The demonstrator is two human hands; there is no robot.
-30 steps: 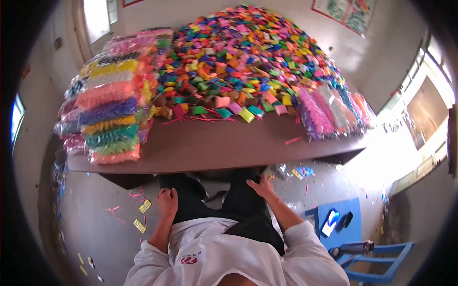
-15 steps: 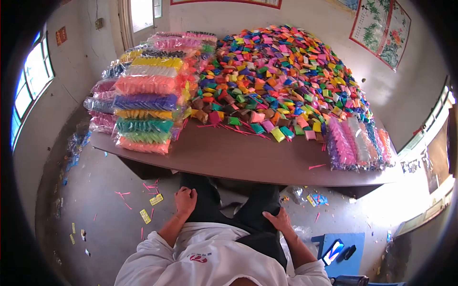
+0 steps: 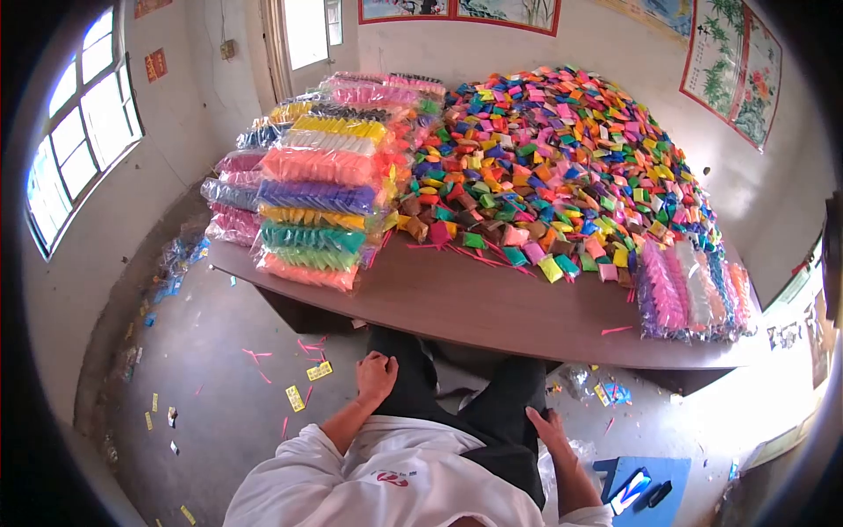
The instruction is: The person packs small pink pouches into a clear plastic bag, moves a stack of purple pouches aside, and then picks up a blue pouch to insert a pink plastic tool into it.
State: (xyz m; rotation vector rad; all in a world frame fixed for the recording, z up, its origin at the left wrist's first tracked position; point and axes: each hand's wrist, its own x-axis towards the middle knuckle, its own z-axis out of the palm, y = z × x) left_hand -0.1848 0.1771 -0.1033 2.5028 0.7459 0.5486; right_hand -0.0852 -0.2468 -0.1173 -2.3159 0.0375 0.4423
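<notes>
My left hand rests on my left thigh with its fingers curled in and nothing visible in them. On the outer side of my right thigh lies my right hand, thumb spread apart; its other fingers are partly hidden. Both hands touch the dark trousers and are apart from the table. Beyond my knees, the brown table carries a big heap of small colourful packets. Left of the heap, clear bags of sorted packets are stacked high. More filled bags lie at the right end.
A blue stool beside me on the right holds a phone and a small black object. Pink strips, yellow cards and plastic scraps litter the floor. A window is on the left wall.
The whole scene has shifted right and slightly down as my head turned left. Both hands stay on my thighs, and the packets and bags look unmoved.
</notes>
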